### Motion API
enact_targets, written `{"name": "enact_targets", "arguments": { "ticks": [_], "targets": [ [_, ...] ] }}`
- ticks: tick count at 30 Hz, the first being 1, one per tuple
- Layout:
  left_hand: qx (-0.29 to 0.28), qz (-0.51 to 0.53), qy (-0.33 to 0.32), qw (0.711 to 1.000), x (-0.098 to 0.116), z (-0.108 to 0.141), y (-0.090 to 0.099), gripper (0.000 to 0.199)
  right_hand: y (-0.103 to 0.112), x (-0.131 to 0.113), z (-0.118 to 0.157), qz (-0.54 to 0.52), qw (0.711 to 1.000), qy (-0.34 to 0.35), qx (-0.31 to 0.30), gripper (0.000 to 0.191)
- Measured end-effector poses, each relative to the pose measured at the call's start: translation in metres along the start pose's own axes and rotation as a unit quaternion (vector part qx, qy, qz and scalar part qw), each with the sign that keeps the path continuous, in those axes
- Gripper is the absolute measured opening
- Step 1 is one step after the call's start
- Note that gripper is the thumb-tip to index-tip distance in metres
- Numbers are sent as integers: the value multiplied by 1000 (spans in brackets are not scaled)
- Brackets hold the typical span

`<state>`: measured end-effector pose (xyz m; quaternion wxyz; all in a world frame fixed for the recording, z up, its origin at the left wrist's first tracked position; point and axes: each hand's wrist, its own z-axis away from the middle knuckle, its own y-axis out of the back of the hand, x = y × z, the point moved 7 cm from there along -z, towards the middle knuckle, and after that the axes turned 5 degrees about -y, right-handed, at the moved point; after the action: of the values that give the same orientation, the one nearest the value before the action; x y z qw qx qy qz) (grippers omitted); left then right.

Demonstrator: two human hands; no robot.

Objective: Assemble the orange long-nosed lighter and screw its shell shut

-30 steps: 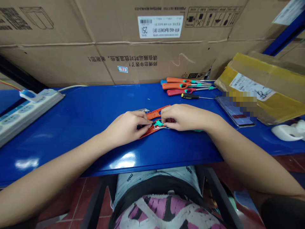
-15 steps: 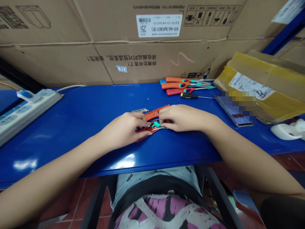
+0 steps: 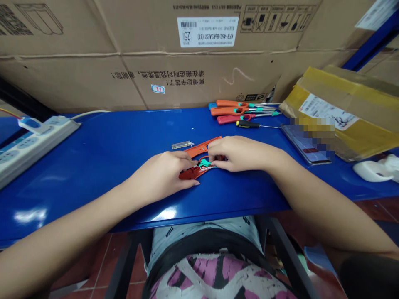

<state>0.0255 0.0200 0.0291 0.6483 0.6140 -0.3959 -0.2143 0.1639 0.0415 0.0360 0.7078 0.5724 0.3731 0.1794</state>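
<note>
There it is: the near orange handle half (image 3: 195,173) of the utility lighter lies hollow side up on the blue table (image 3: 124,133), right between your hands, its green trigger (image 3: 205,163) seated mid-length with a white wire (image 3: 206,168) along the edge. The fresh change is at your left hand (image 3: 165,170): the thumb, a second ago up near the forefinger, has dropped to the near edge, so the two now stand apart with the shell's left end showing between them. That looks like a looser hold there, with more of the inside open to view. Your right hand (image 3: 237,153) has hardly moved, fingers and thumb closed around the shell's right end, so it seems to be doing the steadying. Just beyond, the matching orange half (image 3: 199,149) lies apart, and your left hand's shift has fully uncovered the clear fuel tank (image 3: 181,145) beside it. Farther back sit the assembled lighters (image 3: 226,111), the black-and-yellow screwdriver (image 3: 247,124) in front of them, then the phone (image 3: 301,143) and taped parcel (image 3: 330,118) to the right; the power strip (image 3: 34,145) lies away left.
</note>
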Motion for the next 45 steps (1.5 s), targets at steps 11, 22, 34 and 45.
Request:
{"name": "enact_targets", "arguments": {
  "ticks": [11,22,34,45],
  "targets": [
    [14,-56,-23,998,0,0,-3,22,-1,2,0,4,1000,-11,-4,15],
    [15,-130,-31,991,6,0,-7,28,1,1,0,24,999,-23,-16,18],
    [75,50,-26,996,-9,-5,-8,18,4,7,1,-31,999,-16,-8,14],
    [113,68,-32,991,-10,-5,-2,16,-4,7,-9,-50,991,-55,111,18]
  ]
}}
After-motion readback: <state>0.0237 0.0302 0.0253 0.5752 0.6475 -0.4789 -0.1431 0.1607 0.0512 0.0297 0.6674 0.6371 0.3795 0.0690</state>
